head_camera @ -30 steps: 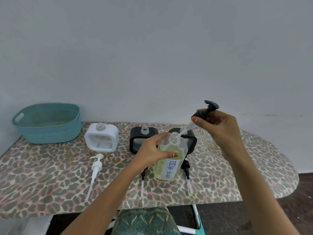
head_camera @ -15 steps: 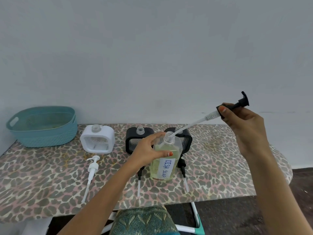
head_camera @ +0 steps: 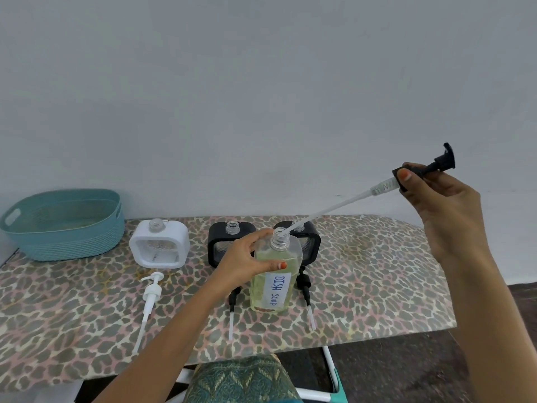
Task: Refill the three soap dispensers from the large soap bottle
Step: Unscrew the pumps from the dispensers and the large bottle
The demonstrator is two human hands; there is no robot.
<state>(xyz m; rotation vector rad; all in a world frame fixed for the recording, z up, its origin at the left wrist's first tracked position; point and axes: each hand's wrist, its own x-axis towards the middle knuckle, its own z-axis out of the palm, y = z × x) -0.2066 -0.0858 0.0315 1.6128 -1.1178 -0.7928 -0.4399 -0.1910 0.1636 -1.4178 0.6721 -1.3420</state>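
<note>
The large clear soap bottle point(head_camera: 274, 279), labelled DISH SOAP and holding yellowish liquid, stands upright on the board. My left hand point(head_camera: 242, 261) grips its shoulder. My right hand point(head_camera: 436, 212) pinches the bottle's black pump point(head_camera: 418, 174), raised up and to the right; the tip of its white tube is still at the bottle's open neck. Behind stand a white dispenser point(head_camera: 159, 245) and two black dispensers point(head_camera: 222, 242) point(head_camera: 311, 238), all uncapped. Their pumps lie in front: a white pump point(head_camera: 149, 301) and two black pumps point(head_camera: 232, 311) point(head_camera: 307, 298).
A teal plastic basket point(head_camera: 62, 225) sits at the back left of the leopard-print ironing board point(head_camera: 363, 286). A plain grey wall rises right behind. The board's front edge and its white and teal frame point(head_camera: 331, 370) are near my lap.
My right hand has drawn the black pump up and to the right, pulling its long tube almost fully out of the bottle. My left hand keeps holding the bottle in place.
</note>
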